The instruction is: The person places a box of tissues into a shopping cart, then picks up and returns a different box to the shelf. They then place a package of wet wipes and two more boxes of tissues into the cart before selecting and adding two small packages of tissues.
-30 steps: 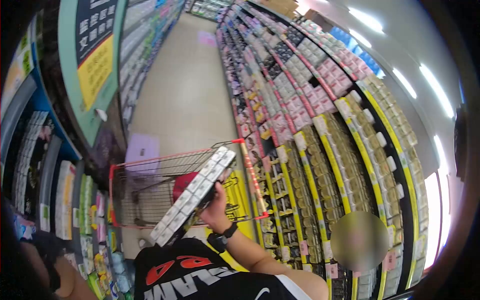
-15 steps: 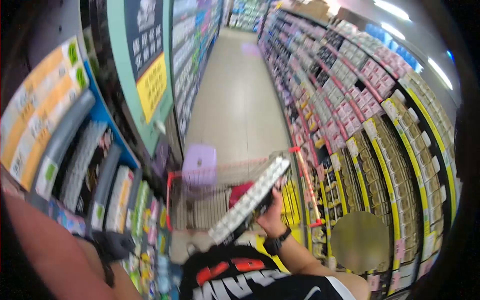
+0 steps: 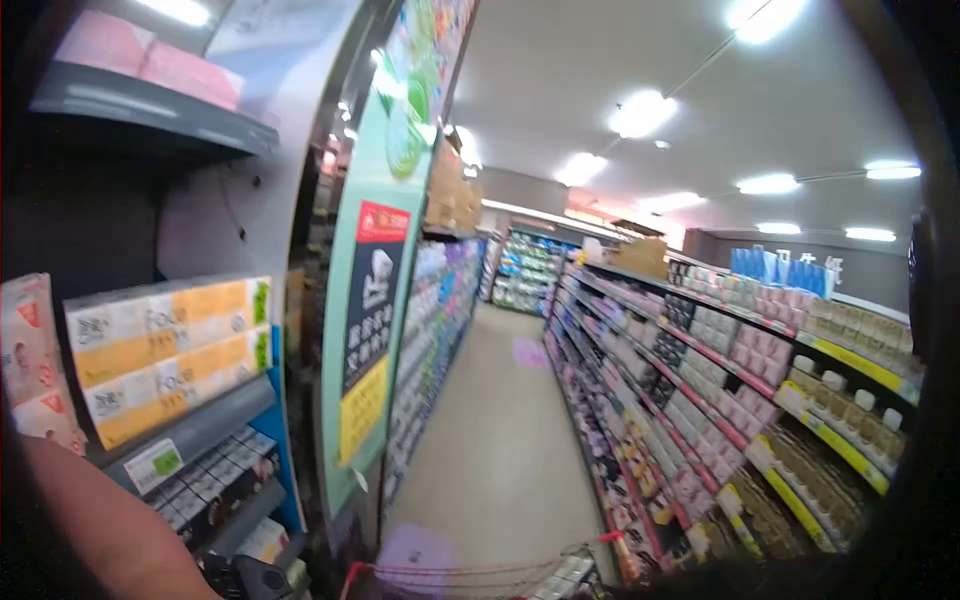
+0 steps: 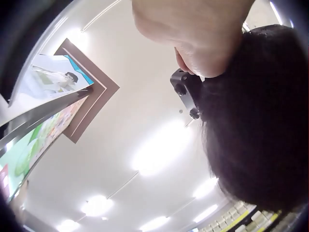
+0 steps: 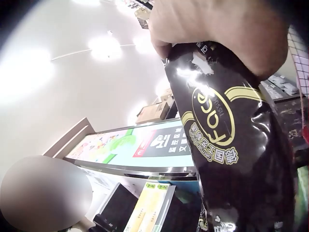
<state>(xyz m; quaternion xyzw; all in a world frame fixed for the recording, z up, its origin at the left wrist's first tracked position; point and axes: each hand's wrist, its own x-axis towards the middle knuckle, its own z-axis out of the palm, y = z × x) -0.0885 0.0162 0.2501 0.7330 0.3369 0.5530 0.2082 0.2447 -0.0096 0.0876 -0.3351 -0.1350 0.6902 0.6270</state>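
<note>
In the right wrist view, my right hand (image 5: 217, 29) grips the upper end of a glossy dark pack of tissues (image 5: 236, 179) with gold "Face" lettering. A white patterned end of that tissue pack (image 3: 566, 578) shows at the bottom of the head view, over the shopping cart (image 3: 450, 572) with its red trim. My left hand (image 4: 193, 34) is raised beside the dark-haired head, close to a small black camera (image 4: 185, 92); its fingers are mostly hidden. The bare left forearm (image 3: 110, 520) crosses the lower left of the head view, with a black wrist device (image 3: 248, 576) below it.
Orange-and-white tissue packs (image 3: 170, 350) stand on a grey shelf (image 3: 200, 420) at left. Beside them rises a green-framed sign (image 3: 375, 290). The aisle floor (image 3: 480, 420) runs ahead, with a long stocked shelf (image 3: 690, 390) along the right and a purple floor mat (image 3: 415, 555) near the cart.
The head view has tilted up from the cart towards the aisle and ceiling. The right hand and most of the tissue pack have left the bottom of that view, and the left shelf appears larger.
</note>
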